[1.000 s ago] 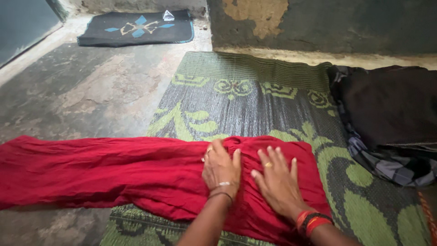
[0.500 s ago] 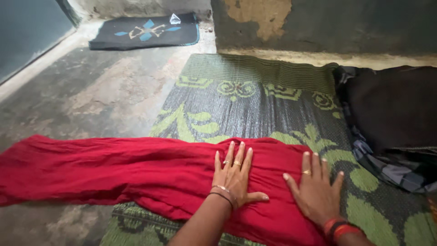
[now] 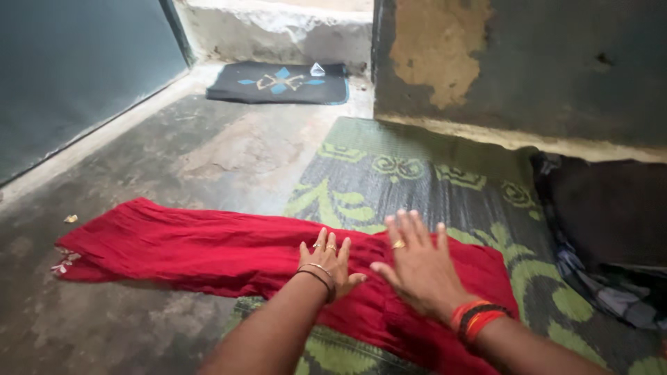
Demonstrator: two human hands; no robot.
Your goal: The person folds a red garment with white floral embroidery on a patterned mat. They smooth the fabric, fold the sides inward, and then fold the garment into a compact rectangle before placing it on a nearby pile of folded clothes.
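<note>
Now smoothing: my left hand (image 3: 326, 260) lies flat, fingers spread, on the red cloth (image 3: 208, 246), which spans the bare floor (image 3: 139, 160) and the green mat's (image 3: 417, 180) near edge; my right hand (image 3: 417, 267) hovers open above it. Pressing flat seems due.

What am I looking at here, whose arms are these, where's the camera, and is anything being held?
The picture comes from a camera worn on a person's head, looking down at their own bare hands. The left hand lies flat on a long red cloth, and the right hand is spread open over the same cloth. Neither hand grips anything. The cloth lies partly on a green patterned mat and partly on the concrete floor. Dark folded fabric sits at right, a small dark doormat farther off.
</note>
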